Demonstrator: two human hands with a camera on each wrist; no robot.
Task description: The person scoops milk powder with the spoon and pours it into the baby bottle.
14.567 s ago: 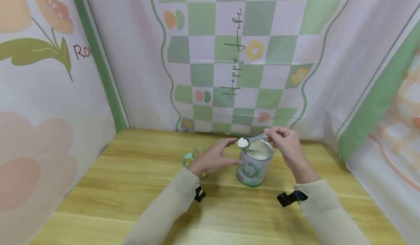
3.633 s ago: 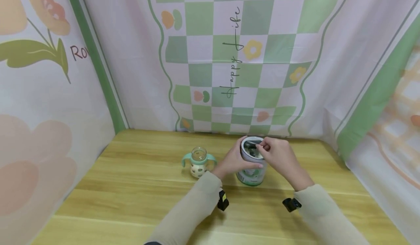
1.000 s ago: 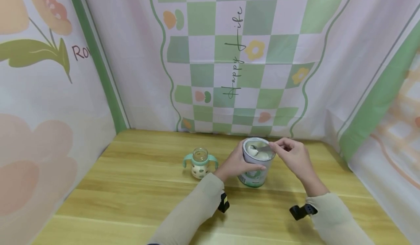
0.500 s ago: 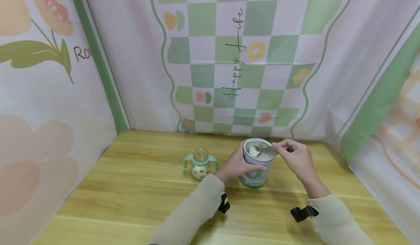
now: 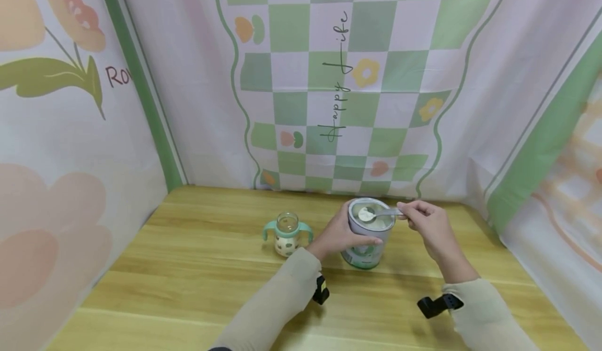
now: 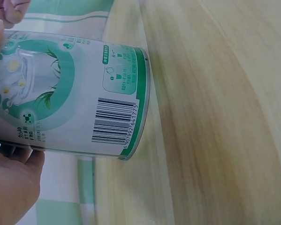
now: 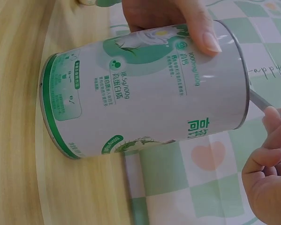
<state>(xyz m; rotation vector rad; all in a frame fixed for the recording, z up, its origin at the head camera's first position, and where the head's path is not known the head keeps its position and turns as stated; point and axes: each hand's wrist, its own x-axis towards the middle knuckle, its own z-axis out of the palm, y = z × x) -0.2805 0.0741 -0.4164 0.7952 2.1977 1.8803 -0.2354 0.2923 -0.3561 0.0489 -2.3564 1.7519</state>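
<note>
A white and green milk powder can [image 5: 364, 254] stands uncovered on the wooden table. My left hand [image 5: 338, 233] grips its left side, thumb across the front; the right wrist view shows that thumb [image 7: 202, 30] near the rim. My right hand [image 5: 427, 224] pinches a metal spoon [image 5: 389, 212] by the handle end. The spoon's bowl, heaped with white powder [image 5: 366, 214], is over the can's mouth. Left of the can is a baby bottle [image 5: 287, 240] with green handles and no lid. In the left wrist view, the can's barcode [image 6: 114, 121] faces the camera.
The wooden table [image 5: 188, 267] ends at a checkered curtain [image 5: 324, 147] behind the can. Patterned cloth also hangs at the left and right. Dark wrist cameras [image 5: 437, 305] are strapped to both sleeves.
Over the last second the spoon has risen and levelled inside the can's mouth, and my right hand has shifted right. Earlier, the left hand was off the can; now it grips it.
</note>
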